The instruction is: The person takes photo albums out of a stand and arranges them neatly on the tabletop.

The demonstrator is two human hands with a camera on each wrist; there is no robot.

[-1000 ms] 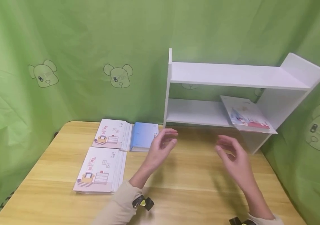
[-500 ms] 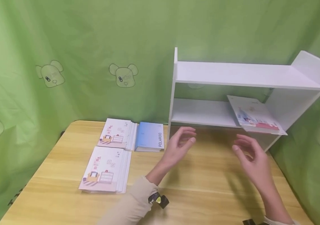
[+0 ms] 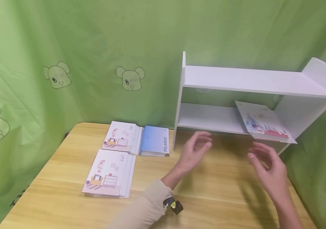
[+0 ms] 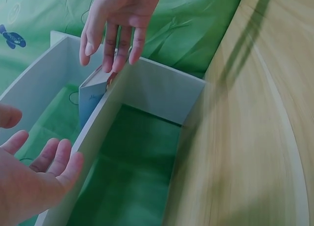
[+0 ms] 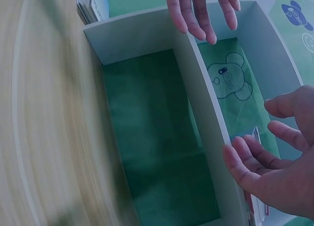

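Note:
My left hand hovers over the table in front of the white shelf, fingers loosely bent and holding nothing. To its right my right hand hangs just below and in front of the illustrated books, also holding nothing. Those books lie flat at the right end of the lower board and jut past its front edge. The left wrist view shows their side beyond the board. In the right wrist view my right hand appears close to the shelf board, apparently apart from the books.
Two fanned stacks of white booklets, a rear stack and a front stack, lie on the wooden table at left. A blue book marked POLAROID lies beside the shelf's left panel. Green curtain surrounds the table.
Both hands have drifted right relative to the shelf, still empty. The head view has turned left, so shelf and booklets appear further right. The books have stayed in place on the lower board.

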